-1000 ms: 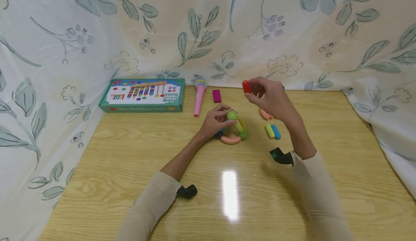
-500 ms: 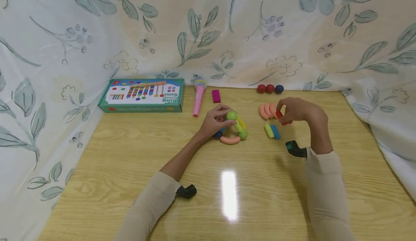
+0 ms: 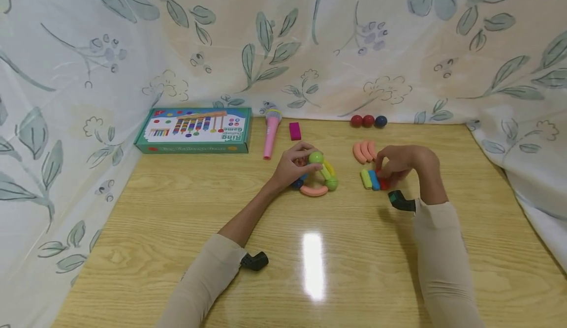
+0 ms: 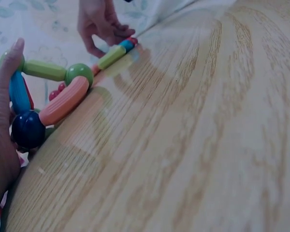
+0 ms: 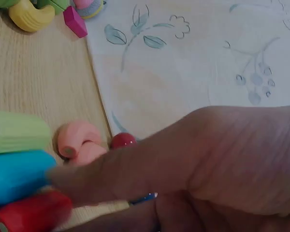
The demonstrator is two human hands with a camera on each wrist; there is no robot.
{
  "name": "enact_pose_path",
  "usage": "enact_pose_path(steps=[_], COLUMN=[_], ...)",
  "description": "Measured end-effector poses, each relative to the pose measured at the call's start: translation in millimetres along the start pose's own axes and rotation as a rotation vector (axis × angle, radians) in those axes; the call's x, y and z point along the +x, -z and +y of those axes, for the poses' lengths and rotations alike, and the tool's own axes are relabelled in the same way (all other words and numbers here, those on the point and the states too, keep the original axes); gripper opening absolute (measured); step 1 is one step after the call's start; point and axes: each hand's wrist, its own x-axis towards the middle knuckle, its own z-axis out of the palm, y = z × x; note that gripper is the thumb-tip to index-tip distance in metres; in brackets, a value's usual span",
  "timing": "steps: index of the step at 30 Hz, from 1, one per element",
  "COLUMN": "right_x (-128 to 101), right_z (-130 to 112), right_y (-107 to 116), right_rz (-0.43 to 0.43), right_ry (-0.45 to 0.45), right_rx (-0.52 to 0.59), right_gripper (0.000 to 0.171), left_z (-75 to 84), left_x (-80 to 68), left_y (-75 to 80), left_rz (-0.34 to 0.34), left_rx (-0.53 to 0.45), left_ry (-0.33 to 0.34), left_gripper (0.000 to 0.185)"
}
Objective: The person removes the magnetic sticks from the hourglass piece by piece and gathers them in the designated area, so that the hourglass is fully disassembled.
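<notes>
My left hand (image 3: 293,165) grips a frame of magnetic sticks and balls by its upper left side, thumb near a green ball (image 3: 316,157). In the left wrist view the frame shows a light green stick (image 4: 46,70), a curved orange stick (image 4: 65,101) and a dark blue ball (image 4: 28,129). At the right, my right hand (image 3: 400,163) has its fingertips on a red stick (image 3: 383,184), pinching it at the table. The red stick lies alongside a blue stick (image 3: 374,180) and a yellow-green stick (image 3: 366,179). Part of the red stick is hidden by the fingers.
Curved orange sticks (image 3: 364,152) lie behind the straight ones. Two red balls (image 3: 356,121) and a blue ball (image 3: 380,121) line the back edge. A magenta block (image 3: 295,131), a pink toy microphone (image 3: 270,136) and a ring game box (image 3: 193,130) stand further left.
My right hand has carried the red stick from above the back of the table down and rightward, to beside the blue stick. My left hand keeps its hold on the frame, nearly still.
</notes>
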Motion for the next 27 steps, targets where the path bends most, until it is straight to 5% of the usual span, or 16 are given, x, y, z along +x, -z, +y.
enact_pose_path(steps=[10, 17, 20, 23, 27], right_x=[7.7, -0.4, -7.6, -10.7, -6.6], right_z=[-22.7, -27.3, -38.4, -58.1, -88.7], right_y=[-11.0, -8.6, -8.3, -14.4, -28.8], right_rz=[0.038, 0.069, 0.195, 0.365, 0.468], right_ry=[-0.122, -0.123, 0.03, 0.28, 0.548], right_rx=[-0.018, -0.065, -0.146, -0.208, -0.269], right_gripper=[0.044, 0.046, 0.037, 0.032, 0.041], left_z=[1.3, 0.1, 3.6, 7.1, 10.1], left_x=[0.0, -0.3, -1.0, -5.2, -15.3], left_y=[0.0, 2.5, 10.5, 21.9, 35.1], left_rz=[-0.003, -0.034, -0.088, -0.141, -0.181], left_rx=[0.013, 0.027, 0.048, 0.088, 0.132], left_ry=[0.004, 0.02, 0.068, 0.128, 0.185], left_gripper=[0.033, 0.075, 0.058, 0.056, 0.054])
